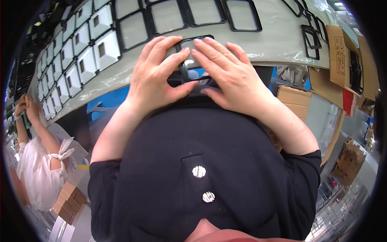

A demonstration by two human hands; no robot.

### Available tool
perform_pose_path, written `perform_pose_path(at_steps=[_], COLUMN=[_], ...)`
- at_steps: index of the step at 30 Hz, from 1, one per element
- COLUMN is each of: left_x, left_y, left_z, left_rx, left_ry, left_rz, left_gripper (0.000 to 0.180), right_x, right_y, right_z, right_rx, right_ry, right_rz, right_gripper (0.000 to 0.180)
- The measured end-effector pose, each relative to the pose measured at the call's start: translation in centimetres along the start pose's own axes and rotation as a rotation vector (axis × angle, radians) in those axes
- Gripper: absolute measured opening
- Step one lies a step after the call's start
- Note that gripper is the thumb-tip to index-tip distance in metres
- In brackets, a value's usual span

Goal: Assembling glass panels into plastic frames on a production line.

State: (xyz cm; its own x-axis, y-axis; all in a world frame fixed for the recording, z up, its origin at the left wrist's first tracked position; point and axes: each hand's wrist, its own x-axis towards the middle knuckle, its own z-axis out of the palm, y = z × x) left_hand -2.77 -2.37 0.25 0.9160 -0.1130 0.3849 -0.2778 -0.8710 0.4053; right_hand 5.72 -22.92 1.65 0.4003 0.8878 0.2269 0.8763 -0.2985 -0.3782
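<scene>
A black rectangular frame with a clear, shiny middle (190, 63) is between my two hands at the near edge of the table. My left hand (155, 74) grips its left side, fingers over the top and thumb by the near edge. From the right, my right hand (231, 70) covers much of the frame with its fingers laid across the top, thumb bent below the near edge. The frame's right side is hidden under those fingers. Just beyond my hands, similar black frames (167, 30) lie in a row on the grey table (278, 44).
White trays with black rims (107, 50) stand in rows at the left. Loose black frames (311, 42) overlap at the far right, beside an open cardboard box (340, 56). Another person in white (44, 169) works at the table's left end. A blue surface shows below the table edge.
</scene>
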Motion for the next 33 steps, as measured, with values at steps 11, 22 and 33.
perform_pose_path(at_steps=[11,22,33], left_x=[1.0,1.2,14.5], left_y=[4.4,4.7,2.3], left_z=[-5.3,-6.3,0.4], left_rx=[0.188,0.234,0.034], left_ry=[0.375,0.356,0.131], left_rz=[0.315,0.332,0.139], left_gripper=[0.050,0.064,0.053], right_x=[-0.1,0.7,-3.0], right_y=[-2.4,-3.2,5.3], right_z=[-5.1,-7.0,-10.5], right_rx=[1.341,0.997,0.450], right_ry=[0.283,0.233,0.761], right_rz=[0.448,0.402,0.391], right_gripper=[0.027,0.013,0.022])
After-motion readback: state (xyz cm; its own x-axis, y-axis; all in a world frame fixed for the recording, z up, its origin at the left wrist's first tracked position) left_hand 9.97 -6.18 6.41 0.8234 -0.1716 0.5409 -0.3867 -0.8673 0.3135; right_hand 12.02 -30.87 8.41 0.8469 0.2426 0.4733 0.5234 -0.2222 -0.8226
